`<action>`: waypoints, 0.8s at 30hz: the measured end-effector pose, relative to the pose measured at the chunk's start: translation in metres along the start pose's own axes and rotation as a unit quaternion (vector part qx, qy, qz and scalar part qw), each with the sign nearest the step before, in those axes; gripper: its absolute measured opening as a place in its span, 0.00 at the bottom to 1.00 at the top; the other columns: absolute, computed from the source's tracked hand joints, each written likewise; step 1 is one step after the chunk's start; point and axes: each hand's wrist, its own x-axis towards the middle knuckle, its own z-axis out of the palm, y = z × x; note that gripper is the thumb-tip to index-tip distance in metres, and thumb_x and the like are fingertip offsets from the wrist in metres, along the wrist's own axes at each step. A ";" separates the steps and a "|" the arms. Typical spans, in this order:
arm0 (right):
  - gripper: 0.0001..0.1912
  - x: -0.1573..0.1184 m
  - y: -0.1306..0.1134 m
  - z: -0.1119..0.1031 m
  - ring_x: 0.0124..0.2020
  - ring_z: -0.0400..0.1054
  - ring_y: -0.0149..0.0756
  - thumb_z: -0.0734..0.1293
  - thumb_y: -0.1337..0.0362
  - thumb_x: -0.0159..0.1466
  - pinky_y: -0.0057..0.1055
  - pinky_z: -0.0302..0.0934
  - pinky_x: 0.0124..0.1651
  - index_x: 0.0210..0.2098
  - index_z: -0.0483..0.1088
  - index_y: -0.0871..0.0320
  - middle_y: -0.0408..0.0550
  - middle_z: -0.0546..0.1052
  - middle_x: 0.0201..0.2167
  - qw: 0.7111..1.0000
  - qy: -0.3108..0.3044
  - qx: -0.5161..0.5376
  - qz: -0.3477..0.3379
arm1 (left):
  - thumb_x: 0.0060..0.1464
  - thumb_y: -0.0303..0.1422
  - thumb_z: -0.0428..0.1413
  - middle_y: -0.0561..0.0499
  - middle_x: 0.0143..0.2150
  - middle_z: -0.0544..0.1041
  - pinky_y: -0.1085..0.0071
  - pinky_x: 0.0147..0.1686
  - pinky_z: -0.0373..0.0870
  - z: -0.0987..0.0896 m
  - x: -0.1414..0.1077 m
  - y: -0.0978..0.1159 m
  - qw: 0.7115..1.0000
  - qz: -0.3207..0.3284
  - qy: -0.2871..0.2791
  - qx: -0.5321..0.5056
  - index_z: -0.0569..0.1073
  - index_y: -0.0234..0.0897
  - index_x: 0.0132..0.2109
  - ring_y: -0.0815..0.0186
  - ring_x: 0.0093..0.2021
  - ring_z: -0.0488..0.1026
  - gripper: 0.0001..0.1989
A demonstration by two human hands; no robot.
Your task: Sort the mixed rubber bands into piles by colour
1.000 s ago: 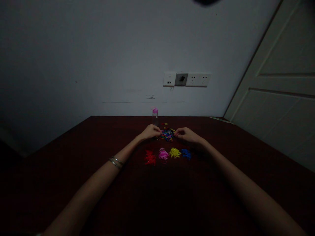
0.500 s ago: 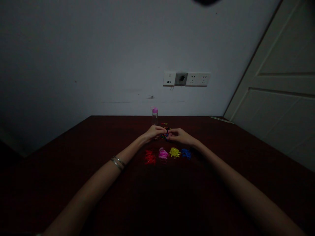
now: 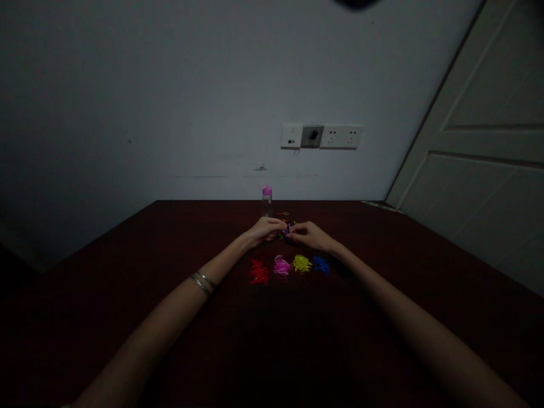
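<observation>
My left hand (image 3: 267, 228) and my right hand (image 3: 309, 234) meet over a small heap of mixed-colour rubber bands (image 3: 290, 239) near the back of the table. Thumb and fingers of each hand are pinched together, with dark blue and purplish bands between the fingertips; the dim light hides exactly how they are gripped. Nearer to me four sorted piles lie in a row: red rubber bands (image 3: 259, 272), pink rubber bands (image 3: 281, 266), yellow rubber bands (image 3: 301, 263) and blue rubber bands (image 3: 321, 265).
A clear bottle (image 3: 267, 203) with a pink cap stands behind my left hand. One loose yellowish band (image 3: 285, 213) lies beyond the heap. The dark red table (image 3: 191, 226) meets a wall with socket plates (image 3: 322, 136); a white door (image 3: 480, 164) is at the right.
My fingertips have shifted slightly over the heap, and less blue shows between them, with more purplish colour. The sorted piles and the bottle have stayed put.
</observation>
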 end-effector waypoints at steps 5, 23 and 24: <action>0.16 -0.001 0.008 -0.004 0.23 0.58 0.28 0.60 0.57 0.55 0.25 0.52 0.27 0.28 0.72 0.64 0.44 0.70 0.22 0.999 -0.013 -0.039 -0.001 | 0.43 0.37 0.57 0.60 0.13 0.54 0.77 0.16 0.42 -0.006 -0.002 0.008 0.999 0.018 0.014 0.029 0.74 0.30 0.38 0.79 0.14 0.47 0.16; 0.20 -0.014 0.036 -0.041 0.23 0.59 0.28 0.61 0.51 0.53 0.25 0.52 0.25 0.27 0.72 0.64 0.45 0.69 0.21 0.993 0.022 -0.077 0.084 | 0.36 0.28 0.59 0.53 0.24 0.75 0.79 0.26 0.59 -0.015 -0.008 0.011 0.925 -0.004 -0.237 0.297 0.78 0.36 0.27 0.73 0.25 0.67 0.06; 0.19 -0.014 0.036 -0.043 0.23 0.59 0.29 0.61 0.52 0.53 0.25 0.52 0.25 0.27 0.72 0.64 0.45 0.70 0.21 0.993 0.021 -0.078 0.085 | 0.36 0.28 0.59 0.53 0.23 0.74 0.79 0.25 0.58 -0.016 -0.008 0.011 0.928 0.002 -0.227 0.296 0.78 0.35 0.27 0.73 0.24 0.66 0.06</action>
